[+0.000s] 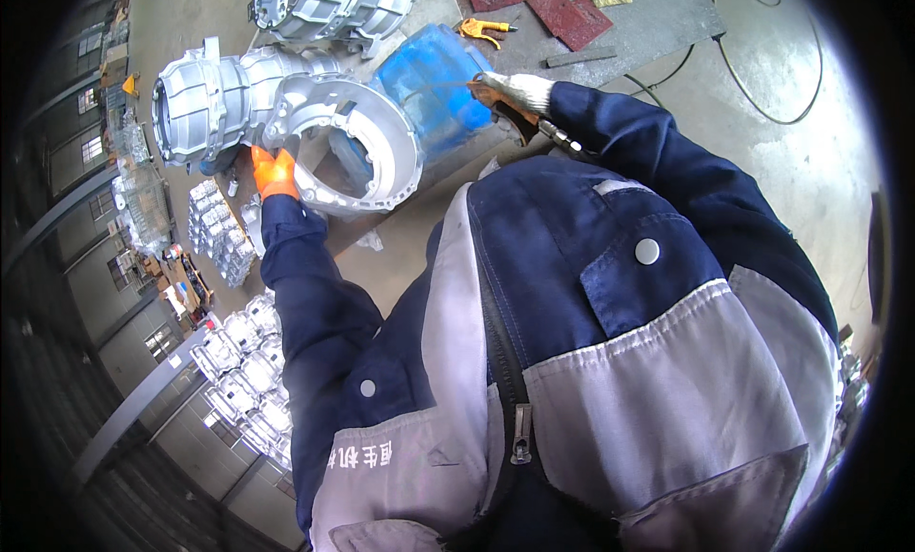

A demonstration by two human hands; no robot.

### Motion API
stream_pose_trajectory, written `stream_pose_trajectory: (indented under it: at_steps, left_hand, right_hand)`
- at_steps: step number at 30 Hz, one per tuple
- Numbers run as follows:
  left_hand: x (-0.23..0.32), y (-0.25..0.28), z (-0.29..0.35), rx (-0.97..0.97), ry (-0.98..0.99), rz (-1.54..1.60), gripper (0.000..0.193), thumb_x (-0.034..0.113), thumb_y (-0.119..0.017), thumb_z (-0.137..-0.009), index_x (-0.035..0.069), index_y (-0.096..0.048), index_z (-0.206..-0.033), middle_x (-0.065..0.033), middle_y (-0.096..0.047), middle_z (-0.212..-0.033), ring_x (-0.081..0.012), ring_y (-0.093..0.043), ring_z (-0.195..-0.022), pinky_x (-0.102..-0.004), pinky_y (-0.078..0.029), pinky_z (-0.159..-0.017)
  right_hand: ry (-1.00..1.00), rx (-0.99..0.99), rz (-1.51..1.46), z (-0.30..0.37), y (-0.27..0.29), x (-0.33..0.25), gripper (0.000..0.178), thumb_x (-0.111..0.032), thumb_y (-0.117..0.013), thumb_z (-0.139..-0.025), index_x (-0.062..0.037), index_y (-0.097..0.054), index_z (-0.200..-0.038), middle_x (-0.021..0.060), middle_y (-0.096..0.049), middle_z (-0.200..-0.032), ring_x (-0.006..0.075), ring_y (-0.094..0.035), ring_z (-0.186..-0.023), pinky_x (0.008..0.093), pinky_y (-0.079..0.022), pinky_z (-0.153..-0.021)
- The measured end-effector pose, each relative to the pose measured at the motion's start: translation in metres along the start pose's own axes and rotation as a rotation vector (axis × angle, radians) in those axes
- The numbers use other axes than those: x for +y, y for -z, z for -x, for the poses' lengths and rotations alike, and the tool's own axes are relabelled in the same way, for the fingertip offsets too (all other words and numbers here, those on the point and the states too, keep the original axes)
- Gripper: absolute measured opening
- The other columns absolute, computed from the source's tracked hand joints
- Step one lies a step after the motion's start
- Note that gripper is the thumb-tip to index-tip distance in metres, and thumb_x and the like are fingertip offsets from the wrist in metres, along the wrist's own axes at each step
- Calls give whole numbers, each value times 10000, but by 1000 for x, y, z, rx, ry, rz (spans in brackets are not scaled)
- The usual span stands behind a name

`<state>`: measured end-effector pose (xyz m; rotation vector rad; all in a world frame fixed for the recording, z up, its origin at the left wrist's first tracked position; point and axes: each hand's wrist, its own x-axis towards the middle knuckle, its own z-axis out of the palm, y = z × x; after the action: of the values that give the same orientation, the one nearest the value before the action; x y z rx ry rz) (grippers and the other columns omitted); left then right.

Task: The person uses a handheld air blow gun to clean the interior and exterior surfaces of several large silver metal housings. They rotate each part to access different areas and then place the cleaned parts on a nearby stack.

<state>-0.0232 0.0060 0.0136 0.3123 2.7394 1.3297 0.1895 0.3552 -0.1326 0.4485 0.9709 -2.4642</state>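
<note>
My left hand [274, 173], in an orange glove, grips the near-left edge of a ring-shaped cast metal housing [398, 152]. Its fingertips are partly hidden against the metal. The housing has a wide round opening and stands at the near edge of the workbench. My right hand [519, 92], in a white and orange glove, is closed around an air gun [516, 125] with a thin nozzle pointing left and a metal hose fitting behind. That nozzle lies over a translucent blue plastic container [434, 90], to the right of the housing.
More cast housings [200, 109] stand left of the ring-shaped one, and another [324, 9] is at the far side. An orange air gun [488, 28] lies near dark red abrasive sheets [564, 16]. A black hose [818, 75] curves across the floor. Stacked castings [250, 361] stand at lower left.
</note>
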Motion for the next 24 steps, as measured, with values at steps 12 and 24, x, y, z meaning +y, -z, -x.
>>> stream_pose_trajectory:
  at_steps: [12, 24]
  left_hand:
    - [35, -10, 10, 8, 67, -112, 663, 70, -740, -664, 48, -412, -1239, -95, -542, -1109, -175, -512, -998, -284, -396, -849]
    - [18, -8, 12, 36, 15, 31, 579, 64, -722, -677, 30, -452, -1188, -72, -570, -1048, -154, -539, -920, -263, -414, -806]
  right_hand:
    - [-165, -34, 94, -49, 30, -42, 523, -535, -351, -877, -63, -550, -983, 107, -592, -736, 196, -575, -541, 342, -507, -491]
    - [79, 10, -69, -70, 31, -61, 426, -449, -422, -883, -33, -508, -912, 145, -575, -694, 244, -591, -508, 356, -526, -473]
